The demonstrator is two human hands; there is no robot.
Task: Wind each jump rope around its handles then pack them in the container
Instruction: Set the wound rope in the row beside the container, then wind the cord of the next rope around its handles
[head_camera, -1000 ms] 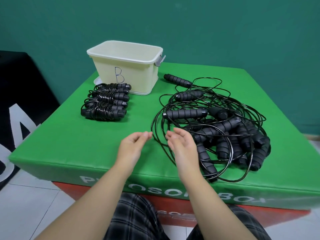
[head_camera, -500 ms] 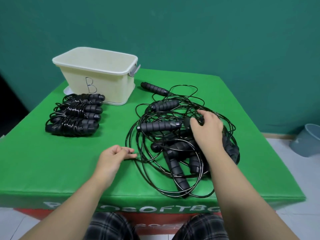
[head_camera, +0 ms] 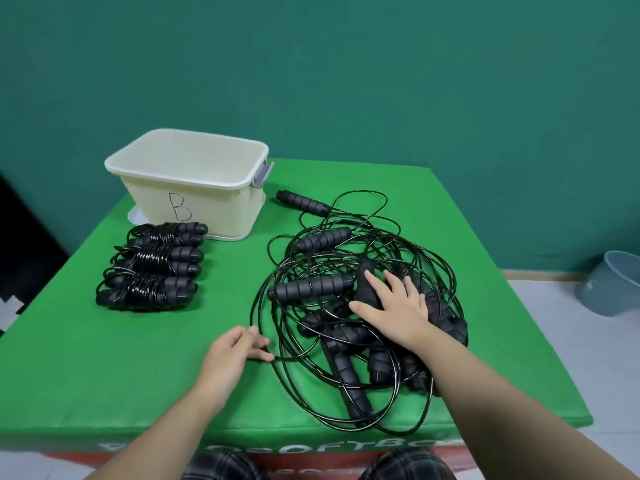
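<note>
A cream container (head_camera: 221, 206) marked "B" stands at the back left of the green mat (head_camera: 104, 368). In front of it lie three wound jump ropes (head_camera: 156, 268) side by side. A tangle of unwound black ropes (head_camera: 332, 344) with several foam handles covers the mat's right half. My right hand (head_camera: 398, 310) lies on the tangle with fingers spread, thumb and forefinger either side of one black handle (head_camera: 366, 289). My left hand (head_camera: 235, 355) rests on the mat at the tangle's left edge, fingers loosely curled, fingertips touching a cord.
One loose handle (head_camera: 301, 202) lies apart beside the container's grey latch. A grey bin (head_camera: 613, 285) stands on the floor at the right. The mat's front edge is close to my lap, and the teal wall rises behind.
My right hand has reached from the near edge onto the middle of the tangle and now spreads over a handle. My left hand stayed low by the cord. My view shifted right.
</note>
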